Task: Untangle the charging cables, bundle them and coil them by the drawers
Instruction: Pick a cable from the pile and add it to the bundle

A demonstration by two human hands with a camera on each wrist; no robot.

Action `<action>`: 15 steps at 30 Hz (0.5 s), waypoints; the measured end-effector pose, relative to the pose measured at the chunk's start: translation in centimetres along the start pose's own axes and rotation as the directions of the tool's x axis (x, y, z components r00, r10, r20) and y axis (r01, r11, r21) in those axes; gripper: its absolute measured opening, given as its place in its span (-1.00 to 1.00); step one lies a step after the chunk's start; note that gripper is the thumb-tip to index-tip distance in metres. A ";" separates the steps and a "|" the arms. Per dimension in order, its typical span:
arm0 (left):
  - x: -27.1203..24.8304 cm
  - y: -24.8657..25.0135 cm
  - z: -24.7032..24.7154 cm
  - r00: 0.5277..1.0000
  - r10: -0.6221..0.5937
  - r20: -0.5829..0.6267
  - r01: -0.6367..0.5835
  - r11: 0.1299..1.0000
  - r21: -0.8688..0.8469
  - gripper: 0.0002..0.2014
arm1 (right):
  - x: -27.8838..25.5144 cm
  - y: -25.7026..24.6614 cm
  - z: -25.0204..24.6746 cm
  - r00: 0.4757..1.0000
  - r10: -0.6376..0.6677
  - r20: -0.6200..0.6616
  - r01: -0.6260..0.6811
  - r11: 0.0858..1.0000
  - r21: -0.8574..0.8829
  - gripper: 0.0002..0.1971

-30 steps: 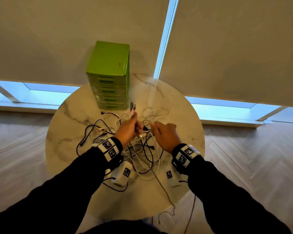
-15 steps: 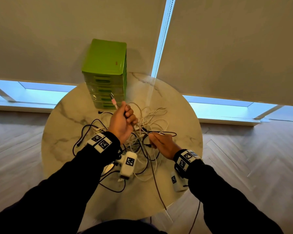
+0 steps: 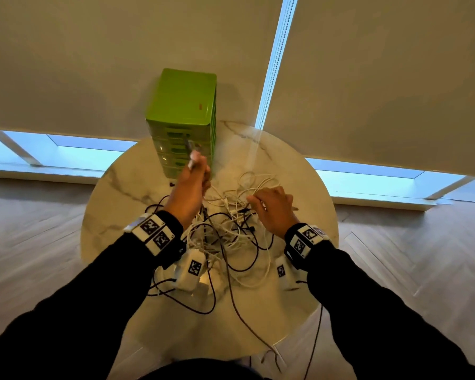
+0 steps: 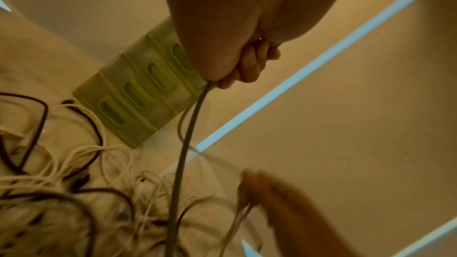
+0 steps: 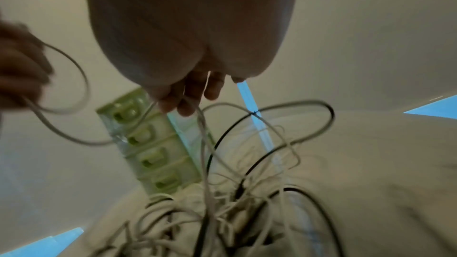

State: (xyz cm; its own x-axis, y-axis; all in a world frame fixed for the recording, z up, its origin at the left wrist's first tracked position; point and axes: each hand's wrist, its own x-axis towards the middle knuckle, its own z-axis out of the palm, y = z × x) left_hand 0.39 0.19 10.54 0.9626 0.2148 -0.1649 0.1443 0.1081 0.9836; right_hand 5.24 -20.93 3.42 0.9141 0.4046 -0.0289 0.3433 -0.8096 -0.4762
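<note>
White and black charging cables (image 3: 231,231) lie tangled mid-counter, w/ one grey cable (image 4: 183,163) pulled up from the heap in the left hand's (image 3: 191,185) fist, plug end poking out the top. Right hand (image 3: 272,208) pinches thin white strands over the pile. Green plastic drawer tower (image 3: 183,119) stands just behind on the round marble counter (image 3: 115,193).

Charging cables (image 3: 231,231): white and black, one tangled heap, just in front of green drawers (image 3: 185,124). One white cable (image 4: 184,153) pulled up out of heap, taut, plug end poking up in front of drawers. Drawers upright, all shut.
</note>
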 end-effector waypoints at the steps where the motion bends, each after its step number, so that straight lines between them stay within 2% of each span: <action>1: -0.3 -0.8 0.3 0.999 -0.030 0.017 0.028 0.995 0.091 -0.49 | 0.1 -0.8 -0.2 0.998 -0.037 -0.058 0.044 0.991 0.123 -0.67; 3: -0.9 -2.3 0.9 0.996 -0.079 0.050 0.065 0.968 0.242 -0.58 | 0.0 -2.2 -0.9 0.992 -0.080 -0.094 0.110 0.916 0.386 -0.67; 4: -1.2 -3.0 1.2 0.992 -0.105 0.075 0.081 0.958 0.277 -0.60 | -0.3 -2.7 -1.3 0.991 -0.102 -0.091 0.132 0.892 0.432 -0.68; 6: -1.3 -4.1 2.0 0.976 -0.195 0.102 0.159 0.945 0.285 -0.54 | -0.9 -3.2 -1.6 0.983 -0.172 -0.060 0.181 0.887 0.424 -0.73; 8: -1.5 -4.5 2.7 0.960 -0.259 0.105 0.232 0.948 0.218 -0.50 | -1.7 -3.2 -1.6 0.978 -0.210 0.002 0.191 0.892 0.409 -0.77; 13: -2.7 -3.3 5.0 0.926 -0.308 0.219 0.308 0.951 0.036 -0.56 | -3.2 -2.2 -0.8 0.973 -0.218 0.075 0.165 0.886 0.434 -0.77; 15: -2.4 -3.3 5.4 0.935 -0.301 0.188 0.308 0.951 -0.008 -0.65 | -3.7 -1.4 -0.1 0.961 -0.229 0.156 0.152 0.907 0.393 -0.75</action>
State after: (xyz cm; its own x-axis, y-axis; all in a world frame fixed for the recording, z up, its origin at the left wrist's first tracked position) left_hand -1.13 -5.93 8.10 0.8996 -0.0138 -0.4365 0.4319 0.1766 0.8845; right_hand 1.44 -21.32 4.26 0.7657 0.6407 -0.0559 0.3656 -0.5052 -0.7818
